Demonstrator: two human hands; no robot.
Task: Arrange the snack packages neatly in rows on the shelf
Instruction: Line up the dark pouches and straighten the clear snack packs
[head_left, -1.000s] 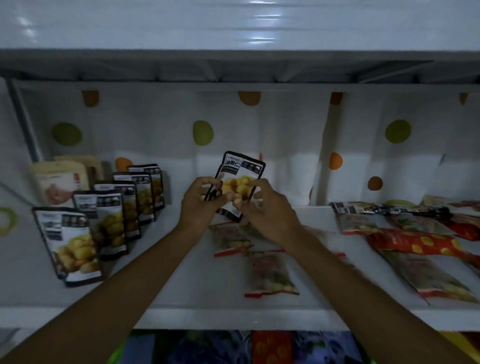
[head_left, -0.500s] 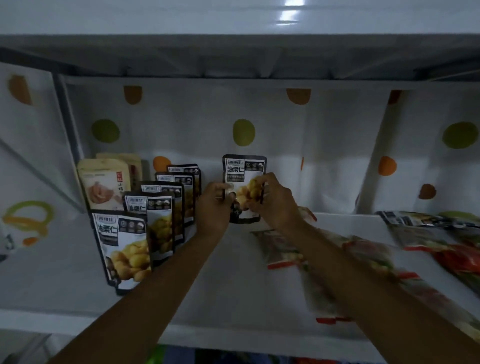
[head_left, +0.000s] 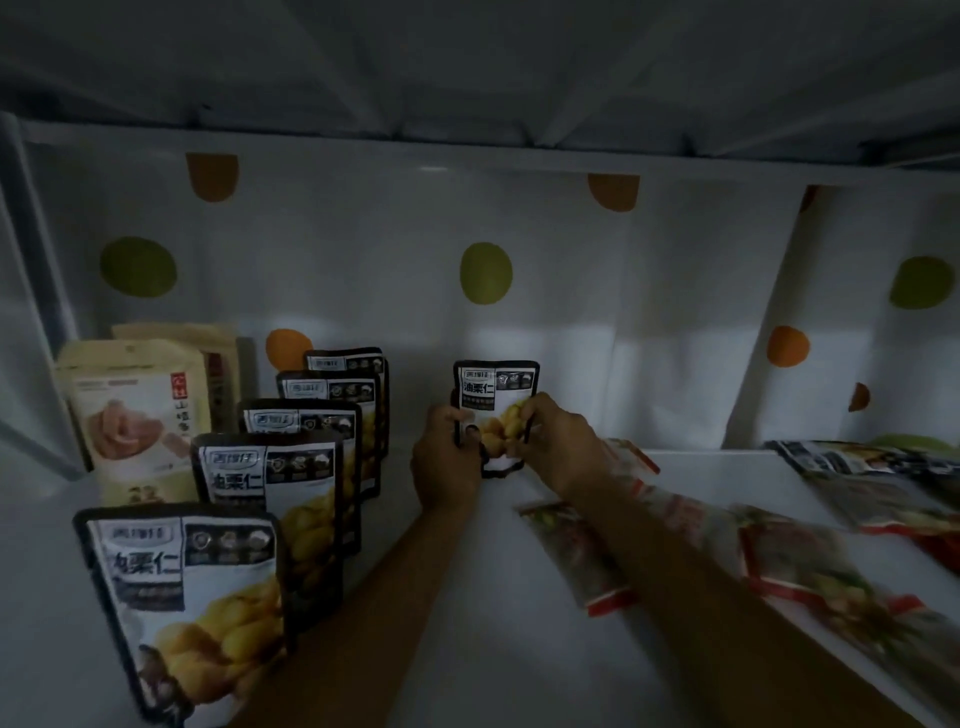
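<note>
Left hand (head_left: 447, 462) and right hand (head_left: 558, 449), each in a pinch grip on the upright black-bordered pouch (head_left: 496, 387) with yellow kernels.

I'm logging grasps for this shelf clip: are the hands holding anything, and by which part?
One black chestnut pouch, upright: the left hand grips its lower left edge, the right hand pinches its lower right edge.
</note>
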